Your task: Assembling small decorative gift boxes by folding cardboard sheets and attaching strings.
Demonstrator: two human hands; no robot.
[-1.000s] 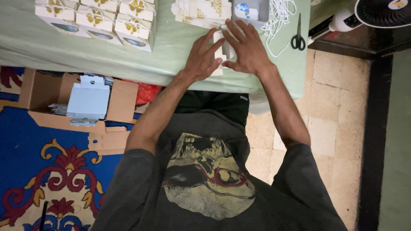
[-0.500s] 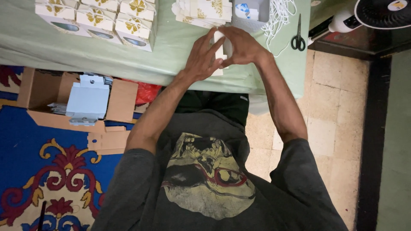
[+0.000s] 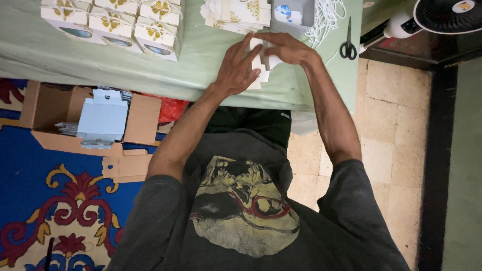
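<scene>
Both hands largely hide the white folded card (image 3: 262, 62); its shape stays unclear.

table (image 3: 201, 65), green cloth | white gift boxes (image 3: 115, 22) | flat card stack (image 3: 236, 12) | scissors (image 3: 348, 45) | cords (image 3: 329, 20)

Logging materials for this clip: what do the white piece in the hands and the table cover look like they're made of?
White piece: likely thin matte card, given its sharp folds and cut tabs. Table cover: pale green, soft creases suggest cloth, though plastic sheeting can't be ruled out.
</scene>
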